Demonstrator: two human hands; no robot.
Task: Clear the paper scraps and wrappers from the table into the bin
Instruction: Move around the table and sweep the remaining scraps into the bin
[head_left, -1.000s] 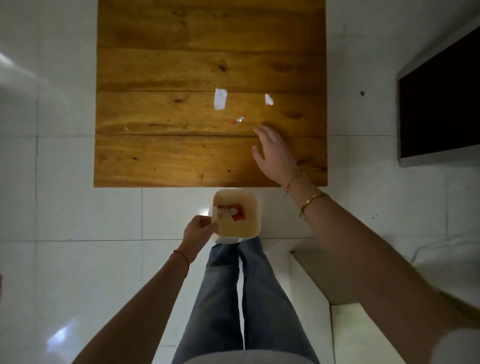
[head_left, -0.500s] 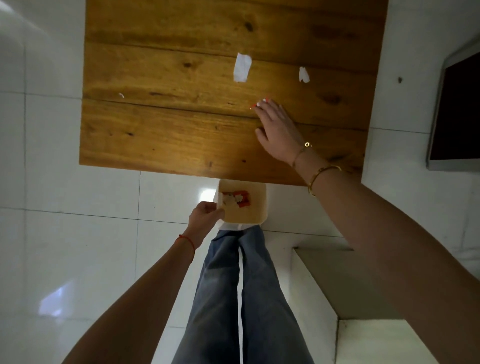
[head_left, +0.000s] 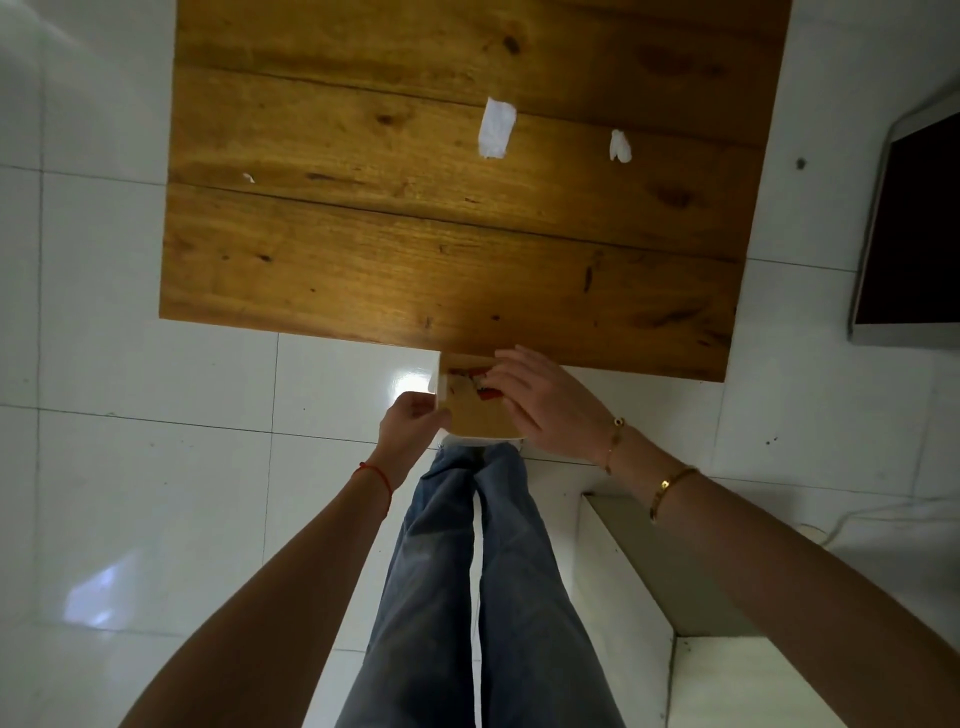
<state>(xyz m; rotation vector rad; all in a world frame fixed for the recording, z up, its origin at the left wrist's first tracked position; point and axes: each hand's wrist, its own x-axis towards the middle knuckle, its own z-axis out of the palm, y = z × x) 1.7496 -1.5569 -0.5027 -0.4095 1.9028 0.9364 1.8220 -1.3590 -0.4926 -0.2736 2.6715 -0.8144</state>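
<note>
My left hand (head_left: 413, 423) grips the left rim of a small tan bin (head_left: 475, 418), held just below the near edge of the wooden table (head_left: 363, 270). My right hand (head_left: 545, 402) reaches over the bin's opening with a small red wrapper (head_left: 490, 395) pinched at its fingertips. More red and white scraps (head_left: 464, 375) lie inside the bin. On the table remain a white paper strip (head_left: 497, 127), a small crumpled white scrap (head_left: 619, 146) to its right, and a tiny white scrap (head_left: 248, 177) at the left.
I stand on a white tiled floor (head_left: 130, 467), my jeans-clad legs (head_left: 467, 597) below the bin. A dark screen with a pale frame (head_left: 914, 234) leans at the right. A low white ledge (head_left: 649, 571) runs along my right side.
My right hand took the red wrapper off the table and drew back over the bin. The wrapper's spot on the table is bare. The view has shifted closer to the table.
</note>
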